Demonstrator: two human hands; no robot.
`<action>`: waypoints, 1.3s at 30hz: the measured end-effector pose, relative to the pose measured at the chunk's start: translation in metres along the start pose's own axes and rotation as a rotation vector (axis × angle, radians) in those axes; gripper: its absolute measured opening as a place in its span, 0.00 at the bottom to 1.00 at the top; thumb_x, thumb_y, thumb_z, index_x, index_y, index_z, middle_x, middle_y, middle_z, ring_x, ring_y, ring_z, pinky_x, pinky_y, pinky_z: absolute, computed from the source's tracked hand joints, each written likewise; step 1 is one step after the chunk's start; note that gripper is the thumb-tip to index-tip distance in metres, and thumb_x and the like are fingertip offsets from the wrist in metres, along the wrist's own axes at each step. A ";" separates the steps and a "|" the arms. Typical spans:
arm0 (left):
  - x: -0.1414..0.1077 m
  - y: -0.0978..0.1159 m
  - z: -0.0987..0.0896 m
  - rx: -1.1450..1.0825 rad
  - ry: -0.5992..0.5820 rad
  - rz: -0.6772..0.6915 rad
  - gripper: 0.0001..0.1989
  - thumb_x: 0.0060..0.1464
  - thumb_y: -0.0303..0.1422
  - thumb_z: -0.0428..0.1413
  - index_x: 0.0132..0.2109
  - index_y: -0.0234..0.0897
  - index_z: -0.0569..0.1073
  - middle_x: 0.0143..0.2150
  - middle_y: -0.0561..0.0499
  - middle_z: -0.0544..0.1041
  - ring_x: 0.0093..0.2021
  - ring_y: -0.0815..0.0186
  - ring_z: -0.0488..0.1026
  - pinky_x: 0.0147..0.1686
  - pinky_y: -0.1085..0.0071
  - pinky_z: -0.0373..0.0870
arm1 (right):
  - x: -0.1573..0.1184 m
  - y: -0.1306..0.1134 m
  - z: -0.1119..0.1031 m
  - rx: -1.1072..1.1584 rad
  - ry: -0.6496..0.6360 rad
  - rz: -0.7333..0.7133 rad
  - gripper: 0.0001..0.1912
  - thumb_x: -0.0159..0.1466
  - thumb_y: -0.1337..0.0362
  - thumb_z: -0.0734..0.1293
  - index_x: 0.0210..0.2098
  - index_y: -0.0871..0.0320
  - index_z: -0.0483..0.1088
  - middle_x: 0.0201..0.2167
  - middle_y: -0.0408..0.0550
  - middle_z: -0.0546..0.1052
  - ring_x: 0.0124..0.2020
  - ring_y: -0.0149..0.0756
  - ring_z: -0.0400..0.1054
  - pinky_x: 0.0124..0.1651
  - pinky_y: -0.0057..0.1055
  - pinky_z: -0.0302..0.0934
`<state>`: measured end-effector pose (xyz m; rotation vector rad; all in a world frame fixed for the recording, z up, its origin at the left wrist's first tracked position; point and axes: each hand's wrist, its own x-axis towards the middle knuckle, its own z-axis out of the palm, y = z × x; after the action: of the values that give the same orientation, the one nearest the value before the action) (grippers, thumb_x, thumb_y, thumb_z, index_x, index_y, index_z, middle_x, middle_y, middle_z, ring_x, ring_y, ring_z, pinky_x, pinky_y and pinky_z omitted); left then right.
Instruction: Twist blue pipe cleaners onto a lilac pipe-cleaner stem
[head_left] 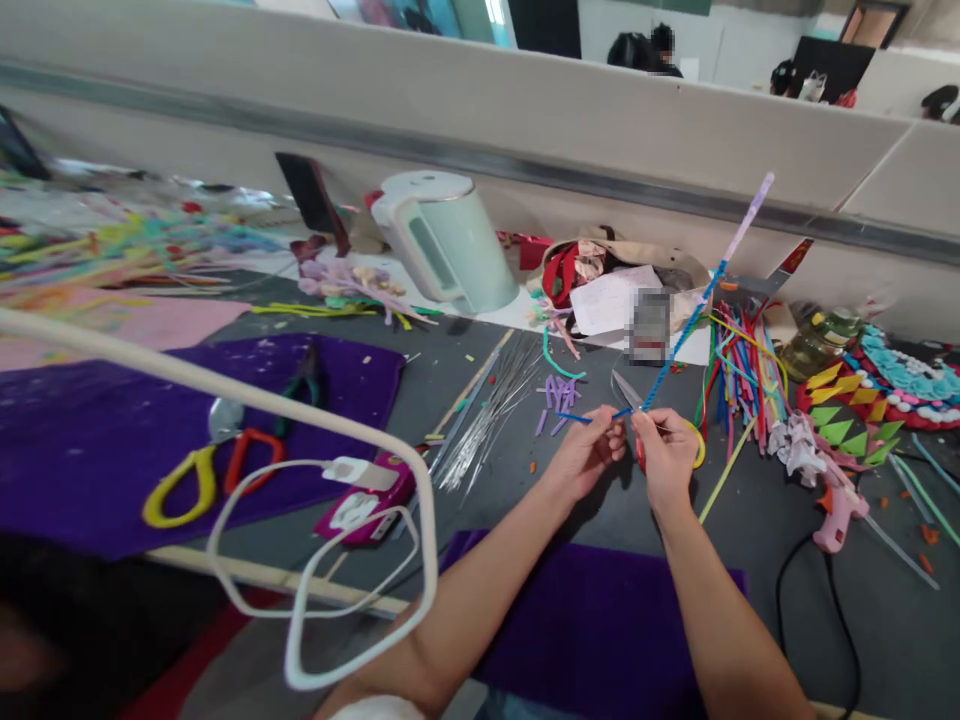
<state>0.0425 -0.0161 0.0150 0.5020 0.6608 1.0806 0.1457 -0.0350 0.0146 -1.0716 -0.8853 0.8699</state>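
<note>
A long thin stem wrapped in blue pipe cleaner (677, 352), with a pale purple tip (750, 216), slants up and right from my hands. My right hand (666, 455) pinches its lower end. In the fingers of my left hand (592, 455) is the loose blue pipe cleaner end, which sticks out to the left. Scissors (627, 388) show at my right hand, blades pointing up-left and red and yellow handles partly hidden by the fingers; I cannot tell whether they are held or lie beneath. Short purple pipe cleaner pieces (559, 396) lie just beyond my left hand.
Bare wires (487, 420) and a pink glue gun (840, 515) flank my hands. Behind stand a kettle (450, 240), a cloth bag (690, 268) and a pipe cleaner bundle (742, 360). Pliers (304, 378) and large scissors (180, 490) lie left, past a white cable (300, 610).
</note>
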 end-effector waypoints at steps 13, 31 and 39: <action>-0.008 0.008 0.002 0.200 0.077 0.118 0.12 0.35 0.34 0.66 0.27 0.31 0.75 0.21 0.52 0.71 0.18 0.75 0.64 0.20 0.77 0.62 | 0.003 0.001 -0.019 -0.672 -0.182 -0.828 0.06 0.61 0.70 0.62 0.35 0.57 0.71 0.29 0.50 0.74 0.32 0.35 0.66 0.36 0.34 0.62; -0.002 0.017 -0.002 0.296 0.124 0.173 0.11 0.36 0.35 0.65 0.24 0.31 0.75 0.19 0.53 0.69 0.17 0.75 0.62 0.18 0.77 0.60 | 0.000 -0.003 -0.011 -0.813 -0.318 -0.911 0.08 0.63 0.70 0.60 0.35 0.58 0.72 0.27 0.50 0.74 0.31 0.35 0.67 0.37 0.34 0.61; -0.001 0.011 -0.004 0.186 0.082 0.150 0.10 0.36 0.33 0.64 0.23 0.31 0.74 0.19 0.54 0.69 0.17 0.77 0.60 0.19 0.79 0.58 | -0.006 0.000 -0.003 -0.562 -0.166 -0.631 0.05 0.60 0.67 0.64 0.29 0.57 0.71 0.25 0.46 0.72 0.28 0.32 0.65 0.34 0.31 0.60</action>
<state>0.0328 -0.0126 0.0194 0.6784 0.8104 1.1920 0.1466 -0.0418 0.0132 -1.0960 -1.5572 0.1746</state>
